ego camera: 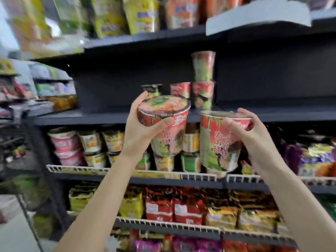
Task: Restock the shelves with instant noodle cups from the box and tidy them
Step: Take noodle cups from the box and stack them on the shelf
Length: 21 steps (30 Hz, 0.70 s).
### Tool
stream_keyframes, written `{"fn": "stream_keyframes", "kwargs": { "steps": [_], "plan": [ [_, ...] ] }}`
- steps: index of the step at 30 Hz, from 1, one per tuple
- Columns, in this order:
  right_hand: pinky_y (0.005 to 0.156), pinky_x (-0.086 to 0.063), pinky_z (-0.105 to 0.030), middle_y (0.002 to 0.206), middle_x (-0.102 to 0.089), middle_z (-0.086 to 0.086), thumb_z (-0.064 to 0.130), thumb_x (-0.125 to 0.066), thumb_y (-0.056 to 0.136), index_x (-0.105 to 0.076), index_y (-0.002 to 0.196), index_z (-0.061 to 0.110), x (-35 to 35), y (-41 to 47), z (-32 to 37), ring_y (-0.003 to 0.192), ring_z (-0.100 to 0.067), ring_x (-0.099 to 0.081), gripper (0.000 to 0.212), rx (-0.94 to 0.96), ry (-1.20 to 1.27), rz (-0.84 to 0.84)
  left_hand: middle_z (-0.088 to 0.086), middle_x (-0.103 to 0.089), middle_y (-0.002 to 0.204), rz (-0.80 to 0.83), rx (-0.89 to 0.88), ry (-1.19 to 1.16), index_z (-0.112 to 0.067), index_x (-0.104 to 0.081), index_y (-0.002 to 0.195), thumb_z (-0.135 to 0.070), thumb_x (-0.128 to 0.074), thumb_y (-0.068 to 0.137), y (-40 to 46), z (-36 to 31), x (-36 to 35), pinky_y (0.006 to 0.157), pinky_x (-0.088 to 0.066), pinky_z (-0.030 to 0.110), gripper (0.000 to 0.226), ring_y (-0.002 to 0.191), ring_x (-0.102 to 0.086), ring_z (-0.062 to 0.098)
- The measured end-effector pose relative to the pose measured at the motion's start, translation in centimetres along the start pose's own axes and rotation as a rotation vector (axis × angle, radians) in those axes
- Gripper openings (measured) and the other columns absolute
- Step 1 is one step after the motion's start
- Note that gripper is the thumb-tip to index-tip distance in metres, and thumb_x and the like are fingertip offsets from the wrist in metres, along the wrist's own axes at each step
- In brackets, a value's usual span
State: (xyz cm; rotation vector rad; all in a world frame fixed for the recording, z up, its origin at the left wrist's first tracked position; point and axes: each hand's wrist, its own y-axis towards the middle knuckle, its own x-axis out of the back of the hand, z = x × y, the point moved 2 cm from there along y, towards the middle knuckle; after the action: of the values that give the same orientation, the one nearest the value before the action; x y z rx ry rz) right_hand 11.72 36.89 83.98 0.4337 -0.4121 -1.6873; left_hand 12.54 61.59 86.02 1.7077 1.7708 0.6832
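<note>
Dark shop shelves [116,116] packed with noodle goods fill the head view, with two cups held up before them.

Head view: the left hand [140,128] grips a red-and-green noodle cup [164,124] near its rim, fingers curled behind and thumb across the front, the cup tilted so its lid faces the camera. The right hand [252,131] holds a second, matching cup [218,140] by its top edge, thumb in front and fingers over the rim, the cup nearly upright. Both cups hang in the air just in front of the middle shelf's edge, close beside each other. Behind them on that shelf stand a few like cups [202,82], two of them stacked. Below, more cups [91,140] sit behind a white wire rail [76,169]; noodle packets [174,208] fill the lower shelf. The picture is blurred at the left.
</note>
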Motion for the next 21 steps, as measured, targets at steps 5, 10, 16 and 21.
{"fn": "stream_keyframes", "kwargs": {
  "steps": [5,10,16,21],
  "plan": [
    [0.068,-0.054,-0.013,0.104,-0.056,0.022,0.048,-0.075,0.053,-0.036,0.128,0.036,-7.6,6.6,1.9,0.088,0.005,-0.062,0.085,0.196,-0.069,-0.054,-0.003,-0.048,0.134,-0.068,-0.248,0.143,-0.015,-0.039,0.137,-0.043,-0.087,0.051,8.8,2.0,5.1,0.1,-0.048,0.038,0.103,0.122,-0.05,0.007],
    [0.079,-0.049,-0.009,0.105,-0.052,0.026,0.044,-0.079,0.057,-0.037,0.135,0.027,-12.8,14.9,1.8,0.094,0.011,-0.055,0.089,0.318,-0.077,-0.223,-0.006,-0.045,0.136,-0.082,-0.32,0.071,-0.018,-0.035,0.14,-0.046,-0.085,0.053,17.9,6.2,8.3,0.101,-0.046,0.041,0.104,0.126,-0.047,0.008],
    [0.101,-0.043,-0.026,0.137,-0.045,0.003,0.044,-0.08,0.068,-0.026,0.147,0.019,-15.8,23.8,1.3,0.12,-0.009,-0.048,0.099,0.338,-0.138,-0.387,-0.009,-0.042,0.134,-0.147,-0.341,-0.027,-0.016,-0.033,0.141,-0.032,-0.086,0.062,26.0,9.1,9.6,0.098,-0.045,0.021,0.097,0.122,-0.045,-0.003],
    [0.1,-0.031,-0.02,0.139,-0.045,-0.002,0.047,-0.081,0.066,-0.025,0.146,0.011,-17.8,28.4,1.2,0.127,-0.014,-0.043,0.104,0.344,-0.247,-0.446,-0.008,-0.045,0.131,-0.133,-0.331,-0.062,-0.018,-0.032,0.14,-0.042,-0.085,0.054,29.0,11.3,9.6,0.098,-0.045,0.02,0.104,0.12,-0.048,-0.001]
  ]
}}
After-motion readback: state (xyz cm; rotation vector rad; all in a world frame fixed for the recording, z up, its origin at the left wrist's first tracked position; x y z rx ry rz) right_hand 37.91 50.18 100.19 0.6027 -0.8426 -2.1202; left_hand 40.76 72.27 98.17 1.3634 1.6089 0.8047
